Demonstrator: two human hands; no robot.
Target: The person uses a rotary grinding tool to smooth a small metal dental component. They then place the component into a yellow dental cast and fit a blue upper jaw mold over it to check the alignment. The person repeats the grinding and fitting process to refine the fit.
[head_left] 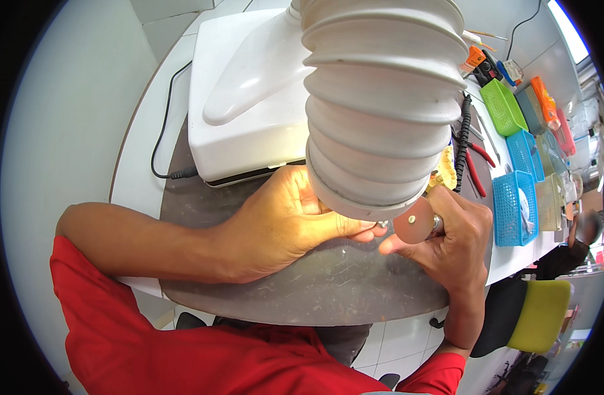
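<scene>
At the ribbed hose's (384, 105) mouth, my left hand (279, 227) pinches a small metallic piece (382, 224); my right hand (461, 234) grips a disc-tipped tool (417, 227).

On the white table (136, 172) — a scratched grey mat (354, 283), a boxy white machine (213, 148), red-handled pliers (475, 174); along the right — a green basket (503, 108), two blue baskets (506, 220).

Looks like workshop/lab: flat round brownish disc (405, 229), ribbed wht plastic hose (381, 112) over grey-topped counter (302, 296) w/ red-handled pliers (475, 174).
</scene>
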